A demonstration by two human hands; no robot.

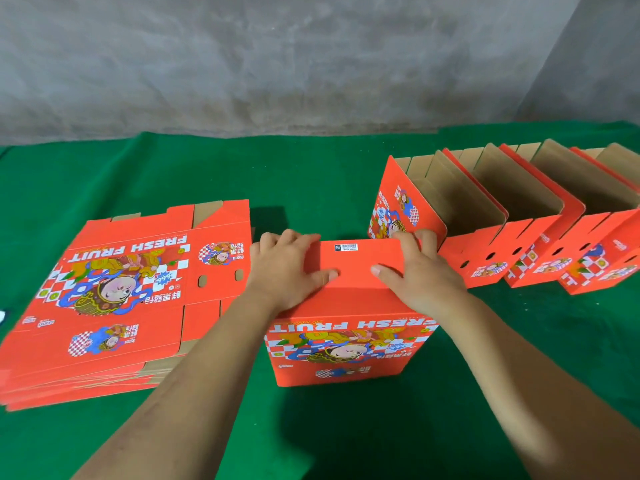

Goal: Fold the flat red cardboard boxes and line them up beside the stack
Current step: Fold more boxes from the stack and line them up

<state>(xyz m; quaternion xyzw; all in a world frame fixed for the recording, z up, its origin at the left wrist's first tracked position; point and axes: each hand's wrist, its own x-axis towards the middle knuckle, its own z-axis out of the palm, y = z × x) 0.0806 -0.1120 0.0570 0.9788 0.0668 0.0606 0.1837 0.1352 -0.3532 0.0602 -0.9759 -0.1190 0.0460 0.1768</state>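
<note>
At the far left, a stack of flat red boxes [114, 299] lay on the green surface [311, 174], its top sheet printed side up with "FRESH FRUIT" and a cartoon figure on a checkered pattern. Just right of the stack, in the middle of the view, stood the box being folded [346, 323], bottom up, its printed front facing the person and a small white barcode label [345, 247] on the upturned red panel. The left hand [287, 268] lay on the left end of that panel, fingers curled over the far edge and the thumb stretched flat across the red card toward the centre. The right hand [415, 271] mirrored it on the right end, fingers hooked over the far corner and the thumb pressing flat on the panel, the two thumb tips pointing at each other but apart. To the right, a row of folded boxes [519, 237] stood side by side with their brown insides open upward, the nearest one close beside the right hand. A grey wall [311, 64] rose behind the surface.
</note>
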